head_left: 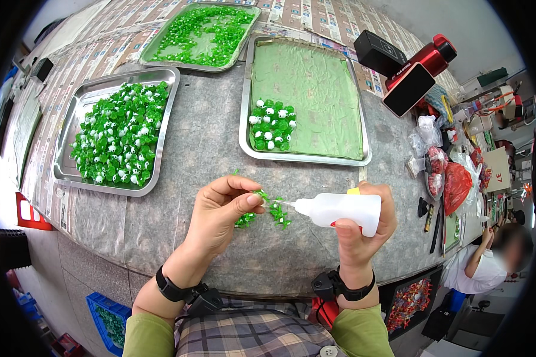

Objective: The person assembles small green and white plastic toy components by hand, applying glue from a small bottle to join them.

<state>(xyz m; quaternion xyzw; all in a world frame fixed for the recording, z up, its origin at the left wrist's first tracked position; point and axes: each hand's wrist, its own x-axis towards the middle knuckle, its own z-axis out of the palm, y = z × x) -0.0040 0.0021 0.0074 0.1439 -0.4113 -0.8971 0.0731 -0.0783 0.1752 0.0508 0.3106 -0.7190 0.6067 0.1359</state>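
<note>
Between thumb and fingers, my left hand (220, 208) pinches a small green plastic piece (262, 195). My right hand (366, 223) is wrapped round a white squeeze bottle (345, 211) lying on its side in the air. Its thin nozzle points left, right up at the green piece; whether they touch I cannot tell. Several loose green pieces (279, 215) lie on the grey cloth just below. Beyond my hands, a metal tray lined with green sheet (315, 101) bears a cluster of green and white round pieces (272, 125) in its near left corner.
A metal tray (168, 98) heaped with green and white pieces stands on the left; another tray (146, 55) of green pieces is behind. At right are a phone (408, 89), a red flask (432, 59), a black box (379, 50) and plastic bags (457, 187). A person (488, 262) sits far right.
</note>
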